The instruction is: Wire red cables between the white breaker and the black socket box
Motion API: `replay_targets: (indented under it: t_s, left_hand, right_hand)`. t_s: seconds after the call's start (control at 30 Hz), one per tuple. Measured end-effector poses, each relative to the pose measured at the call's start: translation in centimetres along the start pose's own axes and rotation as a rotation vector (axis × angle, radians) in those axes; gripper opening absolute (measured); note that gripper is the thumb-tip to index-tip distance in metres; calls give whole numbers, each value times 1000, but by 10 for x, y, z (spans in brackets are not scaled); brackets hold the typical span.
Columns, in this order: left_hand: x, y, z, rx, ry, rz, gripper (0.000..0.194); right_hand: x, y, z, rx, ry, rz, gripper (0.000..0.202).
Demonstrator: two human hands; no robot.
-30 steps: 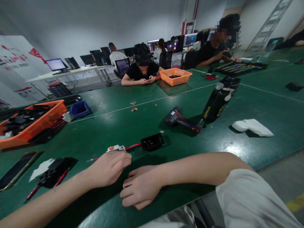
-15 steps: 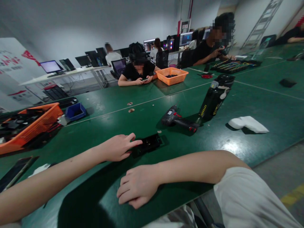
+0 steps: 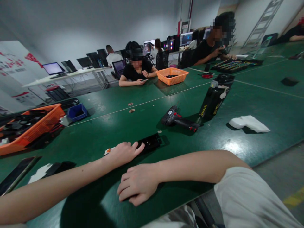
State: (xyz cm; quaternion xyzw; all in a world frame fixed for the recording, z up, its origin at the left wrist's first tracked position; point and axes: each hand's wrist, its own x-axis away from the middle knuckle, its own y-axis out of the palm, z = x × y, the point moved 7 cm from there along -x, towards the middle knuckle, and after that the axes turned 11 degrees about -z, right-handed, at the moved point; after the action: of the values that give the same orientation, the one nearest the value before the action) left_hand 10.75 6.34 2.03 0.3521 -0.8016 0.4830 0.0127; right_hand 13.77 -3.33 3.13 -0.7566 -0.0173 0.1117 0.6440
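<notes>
Head view. Black open case [image 3: 152, 141], centre of frame, flat on the green counter [image 3: 106, 110]. Long axis slants from lower left to upper right, shallow; its right end points toward the right of frame, below the drill [image 3: 179, 119].

Your left hand [image 3: 127, 152] lies over the case's left end, fingertips touching it; that end is hidden. Grip there: you can't tell whether it is clamped or merely laid on. A white part with an orange piece [image 3: 108, 151] shows behind your left wrist, mostly covered. Your right hand [image 3: 139, 183] rests on the counter just below, fingers loosely curled; its underside is hidden, so you can't tell if that grip is together.

Your left forearm partly hides a white-and-black item [image 3: 58, 168], lower left. Phone [image 3: 16, 174] and large orange basket [image 3: 35, 129] are cut off by the left edge; blue bin [image 3: 77, 112] beside the basket. Dark bottle [image 3: 215, 98] stands tilted right of centre, close to the drill's handle; white object [image 3: 249, 123] farther right.
</notes>
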Motion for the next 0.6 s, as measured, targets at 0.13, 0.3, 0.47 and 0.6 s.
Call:
replay_targets:
  t_s: [0.13, 0.3, 0.47, 0.6]
  left_hand:
    - [-1, 6, 4, 13, -62, -1, 53]
    - [-3, 9, 2, 9, -70, 0, 51]
    - [0, 9, 2, -15, -110, 6, 54]
    - [4, 7, 1, 17, -180, -13, 59]
  right_hand:
    - [0, 3, 0, -6, -3, 13, 29]
    - [1, 3, 3, -17, 18, 42, 28]
    - [1, 2, 4, -27, 19, 54, 29]
    - [1, 1, 3, -28, 19, 50, 27]
